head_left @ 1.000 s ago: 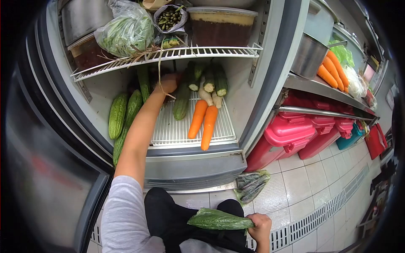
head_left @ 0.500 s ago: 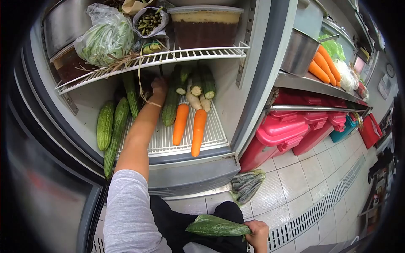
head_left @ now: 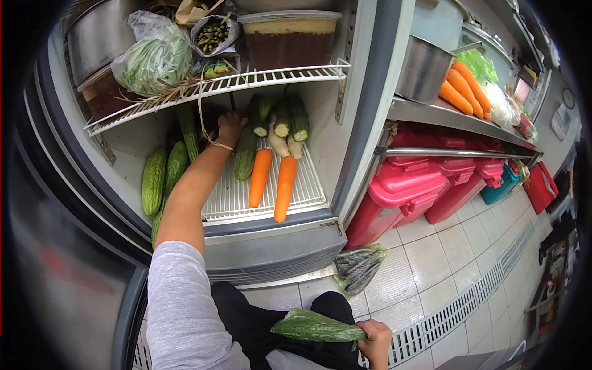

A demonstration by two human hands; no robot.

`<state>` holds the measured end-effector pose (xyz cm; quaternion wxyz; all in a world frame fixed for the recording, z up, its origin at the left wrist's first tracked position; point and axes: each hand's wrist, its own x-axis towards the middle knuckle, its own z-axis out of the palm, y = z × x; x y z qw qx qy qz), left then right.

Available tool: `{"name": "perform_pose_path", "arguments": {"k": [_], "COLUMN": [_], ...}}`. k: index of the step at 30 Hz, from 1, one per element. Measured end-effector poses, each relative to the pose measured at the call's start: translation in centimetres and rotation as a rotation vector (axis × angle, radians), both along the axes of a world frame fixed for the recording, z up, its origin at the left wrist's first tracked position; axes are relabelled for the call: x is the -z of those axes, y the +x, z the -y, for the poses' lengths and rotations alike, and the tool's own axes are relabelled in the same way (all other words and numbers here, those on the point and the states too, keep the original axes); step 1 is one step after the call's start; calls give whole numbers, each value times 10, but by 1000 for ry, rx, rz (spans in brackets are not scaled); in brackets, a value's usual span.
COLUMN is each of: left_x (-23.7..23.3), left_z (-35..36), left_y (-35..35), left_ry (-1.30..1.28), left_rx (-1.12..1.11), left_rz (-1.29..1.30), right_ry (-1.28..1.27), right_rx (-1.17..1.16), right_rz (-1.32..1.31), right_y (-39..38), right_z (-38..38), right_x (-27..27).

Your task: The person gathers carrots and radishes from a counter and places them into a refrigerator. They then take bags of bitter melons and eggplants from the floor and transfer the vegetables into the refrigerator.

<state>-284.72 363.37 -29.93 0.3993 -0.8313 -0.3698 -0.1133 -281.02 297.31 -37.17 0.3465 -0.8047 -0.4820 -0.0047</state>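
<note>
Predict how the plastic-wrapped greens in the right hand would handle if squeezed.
The wrapped greens stick out sideways from the right hand without drooping, so they are probably fairly stiff and light. Their glossy plastic looks slippery, and squeezing may bruise the leaves.

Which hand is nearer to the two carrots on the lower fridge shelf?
Left. The left hand is over that shelf, just beside the carrots; the right hand is far below, holding wrapped greens.

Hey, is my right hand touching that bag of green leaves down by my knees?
Touching. The head view shows the right hand closed around one end of the bag of green leaves, holding it up off the floor with no gap between them.
</note>
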Motion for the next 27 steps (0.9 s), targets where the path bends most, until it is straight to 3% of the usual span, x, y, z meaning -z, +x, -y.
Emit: {"name": "perform_pose_path", "arguments": {"k": [9,12,21,24,26,27], "left_x": [-12,-35,-8,-13,-12,-12], "left_z": [30,64,25,26,24,17], "left_y": [-28,-35,-6,-5,-5,-6], "left_ry": [-35,-190,6,-196,-133,-133], "left_rx": [163,79,2,-50,99,99], "left_rz": [50,-101,23,-77,192,186], "right_ry": [-34,-36,-40,-51,-60,-71], "right_rx": [-30,-47,-39,-15,-16,-17], "right_rz": [-2,20,-1,-12,-10,-3], "right_y": [6,6,4,2,2,0], "right_z": [8,2,0,3,3,3], "right_x": [27,22,24,27,27,27]}}
